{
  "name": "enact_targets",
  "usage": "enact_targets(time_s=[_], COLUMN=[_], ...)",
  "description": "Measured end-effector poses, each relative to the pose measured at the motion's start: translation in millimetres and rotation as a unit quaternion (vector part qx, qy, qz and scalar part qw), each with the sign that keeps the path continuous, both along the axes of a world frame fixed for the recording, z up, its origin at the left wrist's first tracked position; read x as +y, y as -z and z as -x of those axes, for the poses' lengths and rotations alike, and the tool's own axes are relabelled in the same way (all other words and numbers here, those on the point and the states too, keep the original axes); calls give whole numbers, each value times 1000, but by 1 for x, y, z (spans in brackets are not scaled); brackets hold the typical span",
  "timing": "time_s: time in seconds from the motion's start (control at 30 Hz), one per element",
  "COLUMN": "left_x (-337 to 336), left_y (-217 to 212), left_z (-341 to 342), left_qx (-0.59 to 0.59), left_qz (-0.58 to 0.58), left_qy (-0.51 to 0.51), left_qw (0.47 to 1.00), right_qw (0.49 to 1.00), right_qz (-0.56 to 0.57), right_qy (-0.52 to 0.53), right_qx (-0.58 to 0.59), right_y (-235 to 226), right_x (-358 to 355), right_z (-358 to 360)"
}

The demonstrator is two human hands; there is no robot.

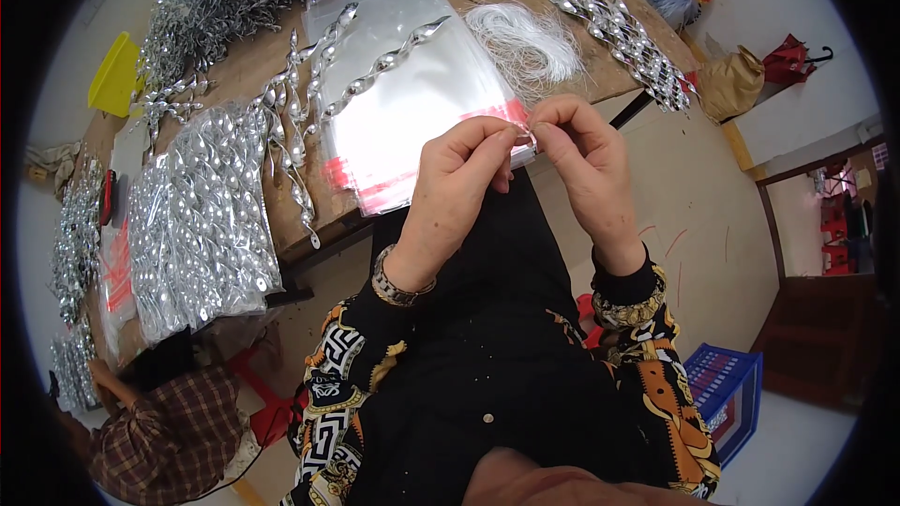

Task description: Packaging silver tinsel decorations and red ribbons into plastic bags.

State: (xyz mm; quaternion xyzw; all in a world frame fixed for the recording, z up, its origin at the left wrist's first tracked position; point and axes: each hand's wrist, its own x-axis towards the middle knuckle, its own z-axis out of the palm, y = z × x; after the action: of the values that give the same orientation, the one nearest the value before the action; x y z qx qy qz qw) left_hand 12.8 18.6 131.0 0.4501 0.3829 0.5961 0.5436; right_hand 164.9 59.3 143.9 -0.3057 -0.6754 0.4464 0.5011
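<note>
My left hand [459,178] and my right hand [589,173] meet over the near right corner of a stack of clear plastic bags [412,84] with red strips along their near edge. Both are closed in a pinch, thumb against forefinger. A tiny pinkish-white bit shows between the fingertips, too small to name. On the bags lies a silver twisted ornament [389,61], with more silver twisted ornaments [295,131] to its left. A bundle of white string [525,42] rests just beyond my hands.
Bagged silver twists [202,225] cover the left of the wooden table [614,61]; a loose row of twists [626,42] lies far right. Silver tinsel [225,0] is heaped at the back. A person in a plaid shirt [173,436] sits lower left. A blue basket [727,394] stands right.
</note>
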Motion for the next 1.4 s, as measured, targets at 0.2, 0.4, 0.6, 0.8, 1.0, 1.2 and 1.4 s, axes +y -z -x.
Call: enact_targets(time_s=[0.2,0.4,0.6,0.8,1.0,1.2,1.4], left_x=[0,-2,-2,-7,-9,-9,-13], left_y=[-2,-5,-7,-8,1,-5,-5], left_z=[-2,1,2,12,21,8,6], left_qx=[-6,32,53,45,25,44,59], left_qz=[10,14,19,21,20,21,47], left_qy=[4,27,27,24,20,58,86], left_qw=[1000,999,998,999,999,997,993], right_qw=[982,943,898,887,896,932,924], right_qz=[132,228,252,212,173,189,214], right_qy=[-92,-134,-205,-224,-167,-167,-174], right_qx=[94,202,297,344,375,260,265], right_y=[1,-3,-7,-12,-9,-20,-23], right_x=[4,7,16,44,75,42,34], right_z=[-5,-7,-19,-47,-74,-43,-33])
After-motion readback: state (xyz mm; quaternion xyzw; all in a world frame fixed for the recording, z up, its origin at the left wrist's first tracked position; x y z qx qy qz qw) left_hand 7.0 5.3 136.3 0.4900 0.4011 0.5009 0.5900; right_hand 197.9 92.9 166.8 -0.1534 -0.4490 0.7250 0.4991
